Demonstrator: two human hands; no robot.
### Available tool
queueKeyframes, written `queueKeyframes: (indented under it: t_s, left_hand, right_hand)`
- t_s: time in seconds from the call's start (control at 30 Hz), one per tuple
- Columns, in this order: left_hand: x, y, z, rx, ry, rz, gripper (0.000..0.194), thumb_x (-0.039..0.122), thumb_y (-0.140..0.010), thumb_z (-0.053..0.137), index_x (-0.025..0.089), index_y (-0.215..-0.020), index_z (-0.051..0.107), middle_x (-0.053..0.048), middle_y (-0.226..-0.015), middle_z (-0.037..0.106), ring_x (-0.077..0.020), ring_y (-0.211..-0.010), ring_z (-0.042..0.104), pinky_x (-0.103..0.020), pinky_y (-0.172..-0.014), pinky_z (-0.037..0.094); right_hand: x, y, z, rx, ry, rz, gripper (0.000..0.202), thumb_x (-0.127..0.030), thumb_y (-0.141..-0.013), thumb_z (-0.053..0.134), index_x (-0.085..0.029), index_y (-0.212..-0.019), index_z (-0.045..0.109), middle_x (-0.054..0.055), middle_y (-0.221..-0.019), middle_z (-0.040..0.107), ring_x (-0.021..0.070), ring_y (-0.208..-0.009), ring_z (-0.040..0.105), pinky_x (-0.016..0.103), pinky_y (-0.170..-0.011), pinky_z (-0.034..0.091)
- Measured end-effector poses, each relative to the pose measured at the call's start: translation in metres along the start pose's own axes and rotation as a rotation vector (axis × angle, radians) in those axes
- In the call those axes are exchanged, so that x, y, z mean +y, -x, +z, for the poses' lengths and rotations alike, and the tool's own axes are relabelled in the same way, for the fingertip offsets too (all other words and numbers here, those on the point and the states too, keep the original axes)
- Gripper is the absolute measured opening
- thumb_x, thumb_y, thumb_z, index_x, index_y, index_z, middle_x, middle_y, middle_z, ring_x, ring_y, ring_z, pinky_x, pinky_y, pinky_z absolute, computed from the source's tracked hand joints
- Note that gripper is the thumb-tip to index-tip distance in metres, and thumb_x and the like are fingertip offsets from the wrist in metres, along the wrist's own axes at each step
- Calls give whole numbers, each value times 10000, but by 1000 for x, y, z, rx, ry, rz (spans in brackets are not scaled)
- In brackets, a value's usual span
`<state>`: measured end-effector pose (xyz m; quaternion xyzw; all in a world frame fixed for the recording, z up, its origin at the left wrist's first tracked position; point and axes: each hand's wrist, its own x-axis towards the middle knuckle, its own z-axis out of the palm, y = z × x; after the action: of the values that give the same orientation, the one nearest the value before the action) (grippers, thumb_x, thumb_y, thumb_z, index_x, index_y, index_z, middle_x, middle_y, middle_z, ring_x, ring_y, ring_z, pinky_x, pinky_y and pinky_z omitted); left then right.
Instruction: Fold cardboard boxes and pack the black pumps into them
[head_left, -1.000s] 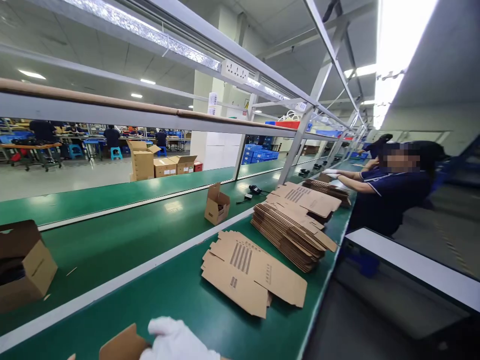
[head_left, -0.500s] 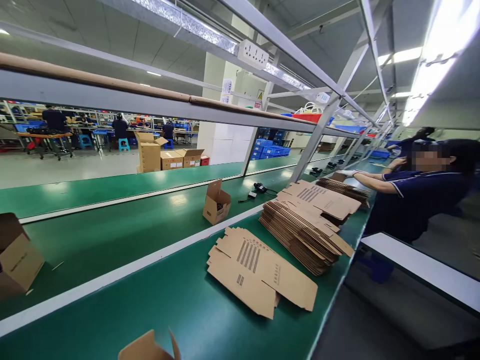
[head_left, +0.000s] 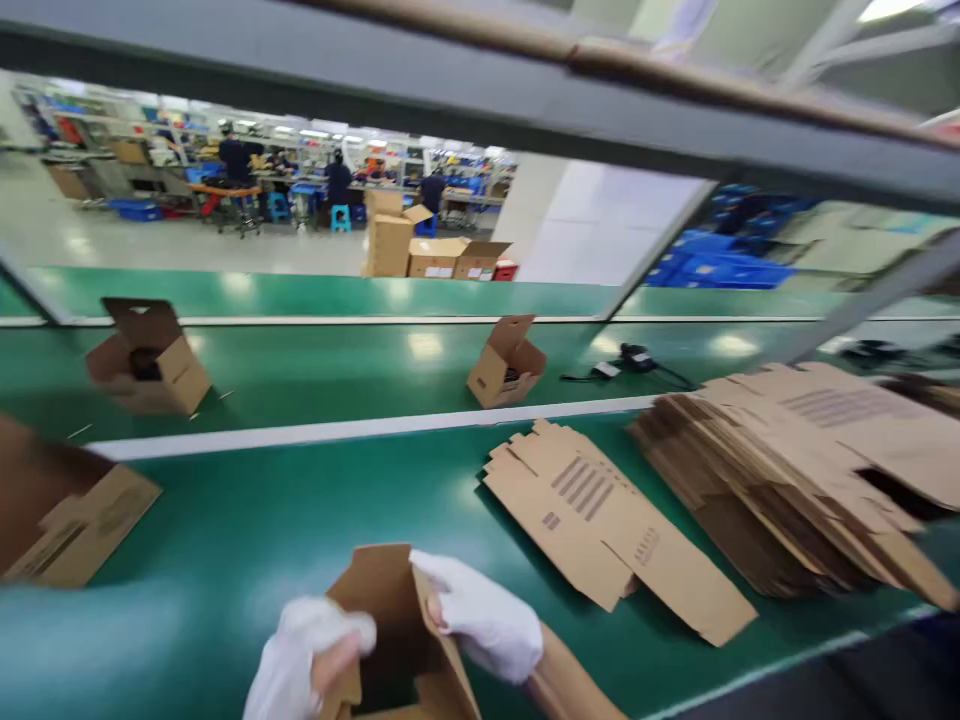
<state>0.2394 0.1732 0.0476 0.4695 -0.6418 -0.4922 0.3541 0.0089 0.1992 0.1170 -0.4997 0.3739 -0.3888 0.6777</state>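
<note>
An open cardboard box (head_left: 390, 625) stands at the bottom centre, between my hands. My right hand (head_left: 484, 615), in a white glove with bare fingertips, grips the box's right wall near its top edge. On the left side, my gloved left hand (head_left: 307, 655) is blurred, its fingers bent at the box's left wall; whether it grips the wall is unclear. A flat printed carton (head_left: 600, 520) lies to the right on the green work surface (head_left: 247, 520), beside a stack of flat cartons (head_left: 772, 480).
Beyond the white strip, two open boxes (head_left: 150, 365) (head_left: 506, 365) hold dark items. Another open box (head_left: 90, 520) is at the left edge. A black device with a cable (head_left: 636, 358) lies farther right. A shelf beam (head_left: 450, 75) crosses above.
The view has swung left and down. Both my gloved hands have come into view at the near box, which now shows more fully. The person on the right has left the view.
</note>
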Motion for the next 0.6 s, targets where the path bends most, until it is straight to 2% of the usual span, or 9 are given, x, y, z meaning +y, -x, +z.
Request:
queueKeyframes:
  t_s: [0.07, 0.13, 0.17, 0.23, 0.33, 0.4, 0.47, 0.53, 0.6]
  left_hand:
    - [1, 17, -5, 23, 32, 5, 731, 733, -753, 564, 291, -1336, 579, -105, -1256, 655, -416, -1304, 491, -565, -1115, 419]
    - [6, 31, -6, -44, 144, 75, 977, 829, -696, 543, 238, -1462, 410, -142, -1451, 496, -436, -1404, 355, -585, -1163, 326]
    - [8, 37, -5, -89, 211, 114, 1094, 878, -650, 534, 238, -1508, 308, -148, -1506, 423, -445, -1424, 313, -598, -1158, 319]
    - [11, 45, -1, -180, 322, 159, 1214, 920, -600, 531, 270, -1545, 133, -151, -1547, 348, -453, -1424, 308, -624, -1123, 342]
    - [10, 46, 4, -248, 391, 183, 1277, 848, -582, 648, 292, -1542, 15, -170, -1546, 321, -462, -1393, 354, -647, -1102, 333]
    - [7, 42, 3, -289, 426, 247, 1366, 765, -512, 766, 283, -1538, 4, -185, -1534, 315, -475, -1383, 353, -656, -1127, 268]
    - [7, 38, -2, -316, 428, 342, 1389, 707, -461, 822, 281, -1537, 54, -177, -1459, 398, -464, -1349, 394, -638, -1143, 241]
    - [13, 36, -7, -334, 393, 424, 1319, 678, -463, 831, 306, -1528, 148, -137, -1336, 490, -425, -1259, 483, -605, -1125, 292]
    - [23, 35, -11, -345, 334, 457, 1190, 675, -503, 808, 342, -1501, 252, -96, -1231, 532, -374, -1153, 542, -572, -1079, 360]
  right_hand:
    - [-9, -1, -1, -32, 67, 62, 577, -509, -732, 707, -220, -1228, 651, 58, -1077, 690, 257, -1017, 620, 379, -939, 477]
    - [-15, -2, -2, -116, 64, 82, 577, -408, -745, 685, -204, -1279, 613, 64, -1135, 673, 259, -1051, 603, 373, -936, 473]
    - [-16, -2, -1, -156, 45, 98, 592, -371, -735, 681, -197, -1295, 598, 68, -1167, 664, 260, -1053, 605, 374, -936, 475]
    - [-15, -2, 5, -175, 20, 145, 641, -337, -714, 688, -181, -1322, 564, 85, -1218, 650, 269, -1069, 612, 390, -958, 474]
    - [-11, 0, 15, -110, 35, 192, 712, -403, -722, 709, -163, -1363, 512, 134, -1286, 618, 299, -1149, 593, 441, -1016, 454]
    - [-9, 2, 13, -101, 65, 195, 737, -471, -758, 705, -185, -1397, 473, 154, -1350, 574, 303, -1196, 574, 469, -1042, 436]
    - [-13, 4, 3, -188, 80, 198, 723, -493, -783, 717, -247, -1411, 455, 132, -1404, 538, 276, -1238, 554, 468, -1060, 414]
    - [-21, 3, -9, -326, 51, 173, 693, -533, -799, 715, -291, -1397, 464, 101, -1428, 522, 251, -1307, 495, 468, -1085, 374]
    - [-33, -2, -14, -413, 99, 161, 646, -567, -817, 682, -285, -1368, 497, 95, -1433, 517, 245, -1331, 467, 467, -1092, 358]
